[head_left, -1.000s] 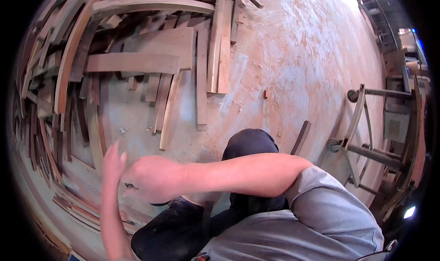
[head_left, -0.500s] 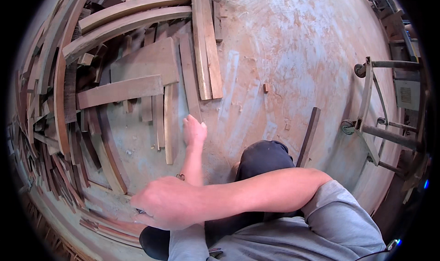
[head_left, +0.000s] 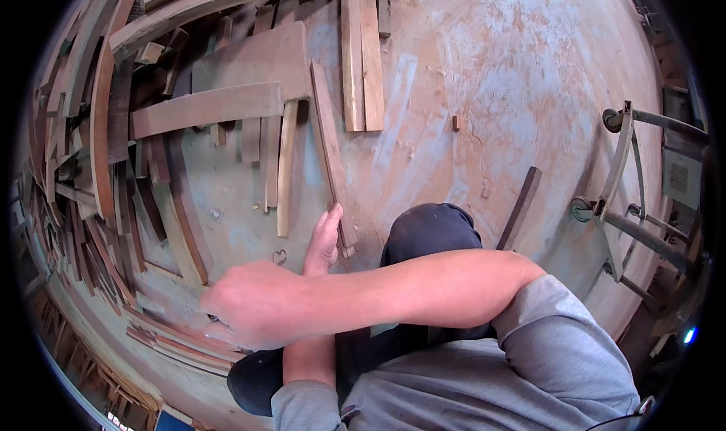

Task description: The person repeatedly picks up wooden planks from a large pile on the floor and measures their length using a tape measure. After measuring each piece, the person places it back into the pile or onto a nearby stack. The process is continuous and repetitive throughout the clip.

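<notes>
My left hand [head_left: 324, 242] reaches down to the floor at the near end of a long, narrow wooden strip [head_left: 327, 144]. Its fingertips meet the strip's left edge and appear to grip it. The strip lies beside a wide board [head_left: 249, 60]. My right forearm crosses over my left arm, and my right hand [head_left: 253, 302] hangs to the left of it, fingers curled. Motion blurs this hand; a small dark bit shows at its fingers, too unclear to name. A thin dark loop [head_left: 280, 257] shows by its far edge.
Wood offcuts and beams [head_left: 98, 144] are piled along the left. Two pale planks [head_left: 361, 68] lie ahead. A dark bar [head_left: 519, 208] and a small block [head_left: 457, 122] rest on the floor to the right, near a wheeled metal frame [head_left: 616, 174]. Thin strips [head_left: 181, 348] lie at lower left.
My left hand has drawn back toward me, and the wooden strip has shifted nearer and looks more tilted. My right hand has moved slightly up and left. The whole view has shifted.
</notes>
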`<state>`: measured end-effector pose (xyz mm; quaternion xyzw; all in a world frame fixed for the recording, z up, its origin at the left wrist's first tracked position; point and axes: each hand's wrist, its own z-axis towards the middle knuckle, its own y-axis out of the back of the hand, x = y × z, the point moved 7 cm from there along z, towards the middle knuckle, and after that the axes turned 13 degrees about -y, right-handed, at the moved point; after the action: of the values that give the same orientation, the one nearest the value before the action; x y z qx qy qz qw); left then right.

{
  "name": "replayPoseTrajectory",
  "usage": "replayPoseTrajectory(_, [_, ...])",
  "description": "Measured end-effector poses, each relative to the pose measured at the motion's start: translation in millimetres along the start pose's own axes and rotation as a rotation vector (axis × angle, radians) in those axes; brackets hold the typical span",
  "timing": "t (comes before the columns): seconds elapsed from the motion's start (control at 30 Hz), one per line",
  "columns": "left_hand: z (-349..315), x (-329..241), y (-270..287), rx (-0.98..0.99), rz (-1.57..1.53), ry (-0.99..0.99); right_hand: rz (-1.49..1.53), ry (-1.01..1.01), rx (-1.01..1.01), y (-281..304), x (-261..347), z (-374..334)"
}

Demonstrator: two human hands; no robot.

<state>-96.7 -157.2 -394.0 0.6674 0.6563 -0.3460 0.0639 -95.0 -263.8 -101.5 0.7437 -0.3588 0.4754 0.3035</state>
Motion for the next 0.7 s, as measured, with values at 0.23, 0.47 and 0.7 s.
replayPoseTrajectory(0.23, [-9.7, -25.7, -7.3, -0.063, 0.157, -0.050, -0.012, -0.037, -0.052, 8.1, -10.5, 0.4])
replayPoseTrajectory(0.47, [-19.0, -41.2, 13.3, -0.106, 0.708, -0.277, -0.076, -0.079, 0.011, 6.7, -5.4, 4.0])
replayPoseTrajectory(0.7, [-37.1, -56.5, -2.4, -0.251, 1.100, -0.301, -0.072, -0.075, -0.011, 5.7, -3.3, 3.2])
